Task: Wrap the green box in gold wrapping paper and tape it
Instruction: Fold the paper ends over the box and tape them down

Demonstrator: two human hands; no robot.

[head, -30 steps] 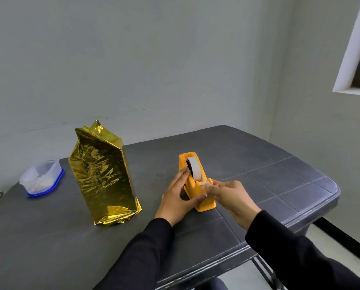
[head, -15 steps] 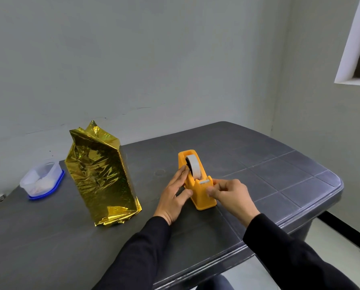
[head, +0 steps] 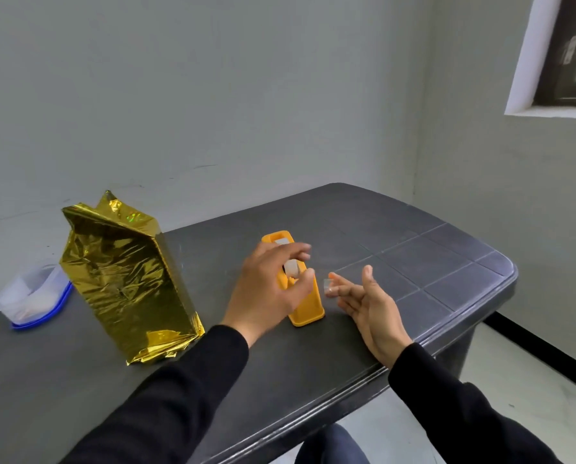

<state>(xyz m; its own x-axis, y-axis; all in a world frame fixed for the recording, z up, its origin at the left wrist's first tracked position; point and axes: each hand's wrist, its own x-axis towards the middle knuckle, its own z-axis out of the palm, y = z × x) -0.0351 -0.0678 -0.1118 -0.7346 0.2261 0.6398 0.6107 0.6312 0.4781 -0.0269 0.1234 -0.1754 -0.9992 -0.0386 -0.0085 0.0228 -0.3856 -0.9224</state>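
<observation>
Both hands have lifted off the orange dispenser (head: 305,303), my left hand (head: 266,293) hovering loosely spread, my right hand (head: 363,296) open with a tape piece (head: 327,285) stuck to a fingertip, while the gold-wrapped box (head: 125,283) stands upright leftward, nearer my left.

Left hand (head: 266,289) hovers with fingers loosely spread, apparently gripping nothing; right hand (head: 368,303) lies open, palm up.
</observation>
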